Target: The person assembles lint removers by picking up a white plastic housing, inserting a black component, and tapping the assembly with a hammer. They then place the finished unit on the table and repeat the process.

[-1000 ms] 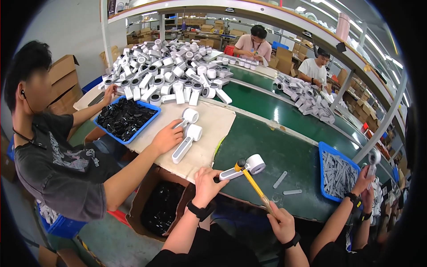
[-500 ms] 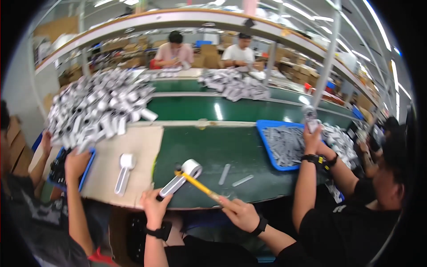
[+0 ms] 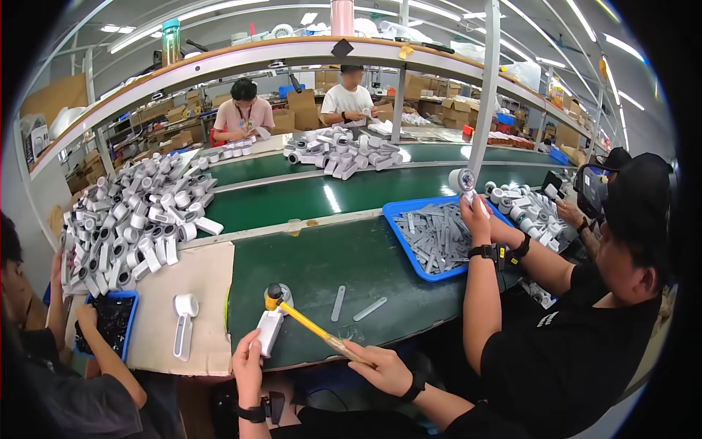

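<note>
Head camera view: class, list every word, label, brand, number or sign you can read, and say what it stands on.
None can be read.
Black T-shirt on the right-hand co-worker: white print, too small.
Yellow tag near that co-worker's wrist: any print too small.
Hammer: no lettering discernible.
White handheld device beneath it: no lettering discernible.

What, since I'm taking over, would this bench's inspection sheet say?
Surface: green tabletop, beige sheet at left.
Handled things: white handheld device, hammer overlapping its round end; contact unclear.
Clutter: two loose grey strips, second device on the sheet, blue tray of strips.
Grips: left grip at the device's handle; right grip closed around the hammer.
Cables: apparently a dark cord below the edge.
Surroundings: co-workers left, right and across the green belt.
</note>
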Available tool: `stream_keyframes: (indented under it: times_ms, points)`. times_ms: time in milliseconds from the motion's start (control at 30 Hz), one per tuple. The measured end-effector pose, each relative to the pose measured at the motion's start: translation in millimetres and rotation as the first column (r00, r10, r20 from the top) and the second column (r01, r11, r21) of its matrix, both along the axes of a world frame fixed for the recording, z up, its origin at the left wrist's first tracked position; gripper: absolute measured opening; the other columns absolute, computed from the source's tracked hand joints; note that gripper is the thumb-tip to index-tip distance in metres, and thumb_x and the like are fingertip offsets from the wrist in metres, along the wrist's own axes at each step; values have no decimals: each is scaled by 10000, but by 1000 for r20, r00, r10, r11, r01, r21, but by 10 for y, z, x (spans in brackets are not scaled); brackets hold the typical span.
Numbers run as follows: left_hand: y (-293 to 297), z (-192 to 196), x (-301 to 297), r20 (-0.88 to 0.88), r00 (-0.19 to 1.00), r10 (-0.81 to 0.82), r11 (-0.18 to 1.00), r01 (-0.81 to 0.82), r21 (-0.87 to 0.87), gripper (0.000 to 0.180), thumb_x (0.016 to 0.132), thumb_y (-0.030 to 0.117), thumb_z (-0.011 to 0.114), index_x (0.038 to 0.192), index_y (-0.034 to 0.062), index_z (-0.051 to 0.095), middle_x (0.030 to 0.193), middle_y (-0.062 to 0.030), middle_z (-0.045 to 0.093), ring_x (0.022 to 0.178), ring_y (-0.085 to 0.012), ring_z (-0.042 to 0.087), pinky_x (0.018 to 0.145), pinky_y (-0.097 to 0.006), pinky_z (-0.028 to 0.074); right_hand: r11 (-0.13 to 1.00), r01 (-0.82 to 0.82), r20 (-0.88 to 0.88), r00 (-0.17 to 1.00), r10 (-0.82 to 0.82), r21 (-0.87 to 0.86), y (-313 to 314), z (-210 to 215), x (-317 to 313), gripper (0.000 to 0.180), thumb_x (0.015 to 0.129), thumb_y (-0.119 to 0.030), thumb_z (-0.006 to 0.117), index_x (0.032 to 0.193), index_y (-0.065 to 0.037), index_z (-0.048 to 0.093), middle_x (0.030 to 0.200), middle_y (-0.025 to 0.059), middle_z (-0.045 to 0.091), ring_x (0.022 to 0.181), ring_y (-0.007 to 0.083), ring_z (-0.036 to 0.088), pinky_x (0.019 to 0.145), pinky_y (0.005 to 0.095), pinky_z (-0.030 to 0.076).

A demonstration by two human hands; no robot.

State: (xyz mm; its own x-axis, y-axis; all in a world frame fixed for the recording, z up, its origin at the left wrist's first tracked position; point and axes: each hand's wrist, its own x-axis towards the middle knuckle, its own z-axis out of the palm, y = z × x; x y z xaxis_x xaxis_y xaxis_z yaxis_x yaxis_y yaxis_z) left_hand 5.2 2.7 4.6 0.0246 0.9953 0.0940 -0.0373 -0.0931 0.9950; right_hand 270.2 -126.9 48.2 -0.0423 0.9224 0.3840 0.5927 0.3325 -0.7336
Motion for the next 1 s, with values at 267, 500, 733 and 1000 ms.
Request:
stream_keyframes:
  times_ms: [267, 500, 733, 1000]
  points:
    - [-71, -35, -21, -375, 808, 454, 841, -251, 479, 341, 784, 203, 820, 1010, 0, 667, 934, -128, 660, 830, -252, 626, 731, -361, 504, 999, -7, -67, 998, 4, -36, -84, 107, 40, 498, 830, -22, 722, 1310, -10, 594, 851, 124, 662, 724, 160, 625, 696, 265, 486]
    - [-49, -45, -98, -448, 745, 495, 819, -228, 526, 252, 703, 139, 825, 900, 30, 711, 874, -130, 672, 840, -326, 602, 782, -408, 460, 982, -85, 40, 996, 80, 166, 1, 225, -158, 513, 813, 31, 709, 1308, 10, 577, 787, 135, 602, 656, 242, 602, 621, 300, 482]
    - [-69, -44, -163, -500, 731, 464, 854, -220, 471, 240, 703, 203, 829, 873, 76, 717, 836, -78, 649, 904, -277, 584, 848, -391, 389, 989, -130, 161, 980, 117, 76, 7, 258, -199, 489, 814, 37, 691, 1292, -18, 600, 776, 130, 590, 634, 259, 591, 594, 318, 471]
    - [-15, -51, -170, -477, 729, 490, 839, -246, 485, 259, 690, 208, 837, 876, 75, 714, 819, -77, 646, 901, -285, 577, 830, -396, 401, 991, -122, 190, 976, 110, 55, 55, 262, -260, 483, 808, 33, 697, 1280, -31, 616, 733, 121, 556, 607, 245, 564, 573, 327, 449]
